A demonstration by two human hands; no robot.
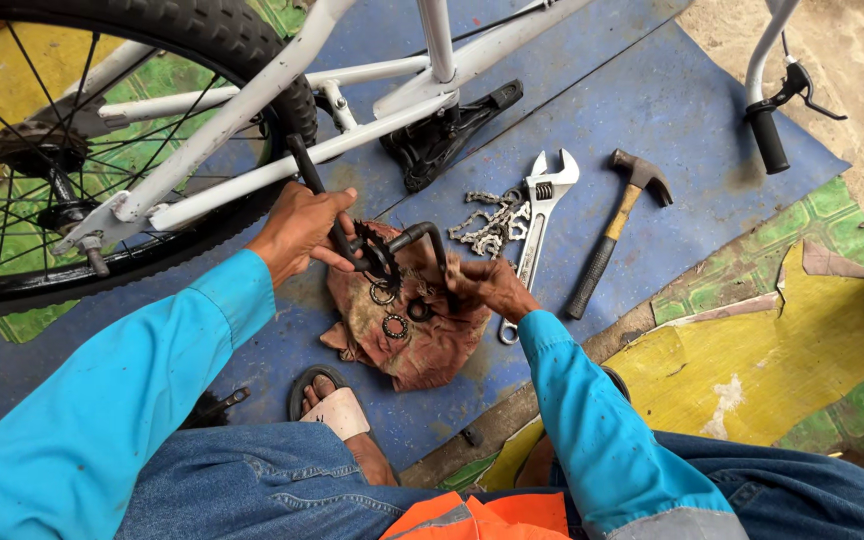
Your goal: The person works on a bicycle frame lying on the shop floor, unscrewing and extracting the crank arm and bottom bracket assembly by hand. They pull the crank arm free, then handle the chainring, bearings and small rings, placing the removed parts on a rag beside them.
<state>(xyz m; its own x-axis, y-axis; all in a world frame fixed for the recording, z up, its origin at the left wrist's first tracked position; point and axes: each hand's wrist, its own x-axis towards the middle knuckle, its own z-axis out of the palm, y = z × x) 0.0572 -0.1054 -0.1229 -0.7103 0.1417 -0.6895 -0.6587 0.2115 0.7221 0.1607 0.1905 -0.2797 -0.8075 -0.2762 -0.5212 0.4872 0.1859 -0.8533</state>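
Note:
My left hand (297, 230) grips the black crank arm (312, 180) of a one-piece bicycle crank, whose small toothed chainring (380, 258) sits at the middle. My right hand (487, 285) closes around the crank's other bent arm (422, 238). The crank hovers over a dirty reddish rag (422, 345) on which lie a bearing ring (395, 326) and other small round parts (384, 294). Behind the hands, a white bicycle frame (252, 95) lies upside down on a blue mat (652, 110).
A loose chain (492, 222), an adjustable wrench (537, 215) and a hammer (617, 225) lie right of the rag. The rear wheel (42, 160) is at left, the black saddle (447, 135) behind, a handlebar grip (767, 140) at far right. My sandalled foot (337, 410) is below the rag.

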